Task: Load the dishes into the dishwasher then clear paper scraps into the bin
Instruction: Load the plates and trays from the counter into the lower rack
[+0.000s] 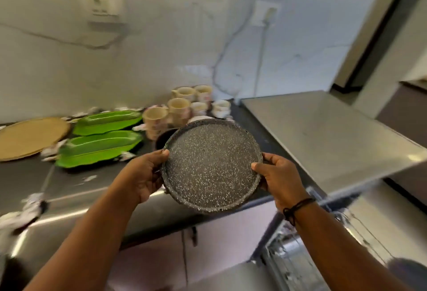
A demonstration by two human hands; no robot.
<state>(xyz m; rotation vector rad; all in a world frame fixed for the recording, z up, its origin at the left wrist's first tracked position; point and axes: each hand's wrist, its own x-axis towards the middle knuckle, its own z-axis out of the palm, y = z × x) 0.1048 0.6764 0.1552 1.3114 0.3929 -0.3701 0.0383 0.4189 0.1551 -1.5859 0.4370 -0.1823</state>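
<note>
Speckled dark-grey round plate (pixel 211 167), rigid and glazed, held in the air between both hands above the edge of the steel worktop (pixel 76 182). Left hand (pixel 143 175) and right hand (pixel 277 178) are closed on opposite rims, thumbs on the upper face and fingers (pixel 265 157) curled underneath. It is judged moderately heavy, stiff, breakable and possibly slick, so the rim grip on two sides suits it. Beyond the fingers lie two green leaf-shaped trays (pixel 101 147), cream cups (pixel 178 107) and paper scraps (pixel 52 151). Below the right fingers a wire dishwasher rack (pixel 298 258) is partly visible.
</note>
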